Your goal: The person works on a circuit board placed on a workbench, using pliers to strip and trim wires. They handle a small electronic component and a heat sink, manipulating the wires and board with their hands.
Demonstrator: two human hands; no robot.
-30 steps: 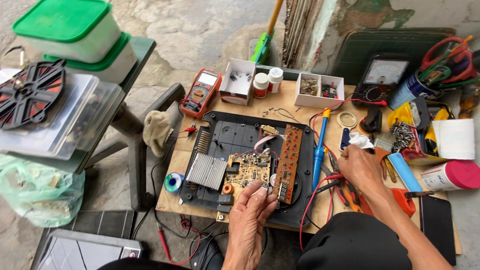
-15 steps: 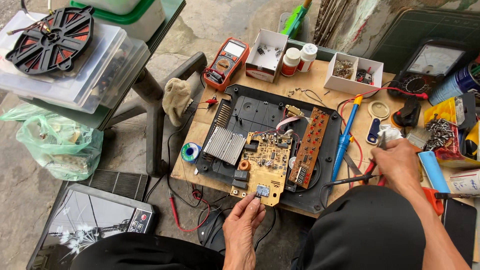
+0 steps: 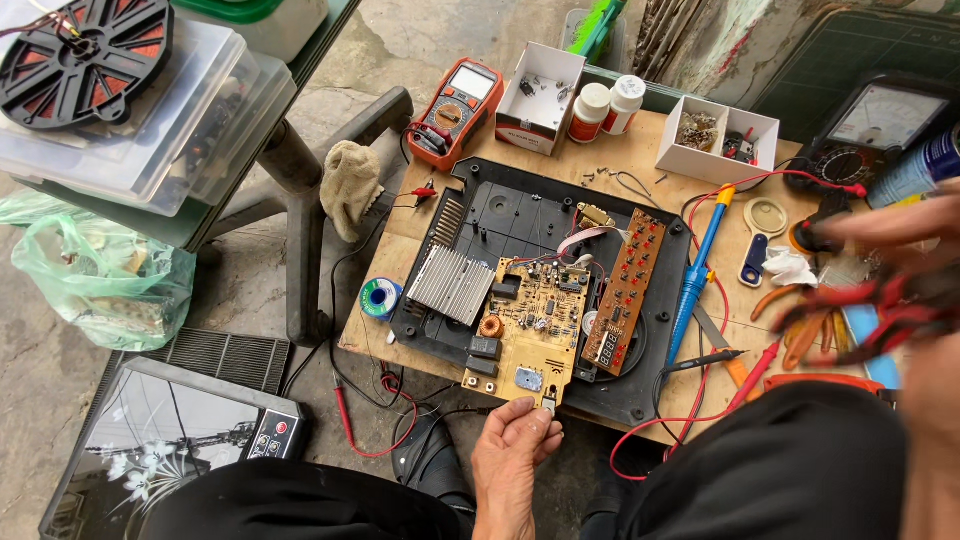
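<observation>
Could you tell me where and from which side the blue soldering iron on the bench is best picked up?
Grip the soldering iron around its blue handle, coming from above. It lies flat, handle bare on top, yellow cord end away from the person, thin metal tip toward them; keep off that tip.

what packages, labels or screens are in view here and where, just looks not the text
Digital multimeter: top of bench, orange case, pale screen.
Analog meter: far right top, black, white dial face.
Two white boxes: open, holding small parts, back of bench.
Two bottles: white, red labels, between the boxes.
Spray can: right edge, blue label.
Glass panel: floor, lower left, floral print.
</observation>
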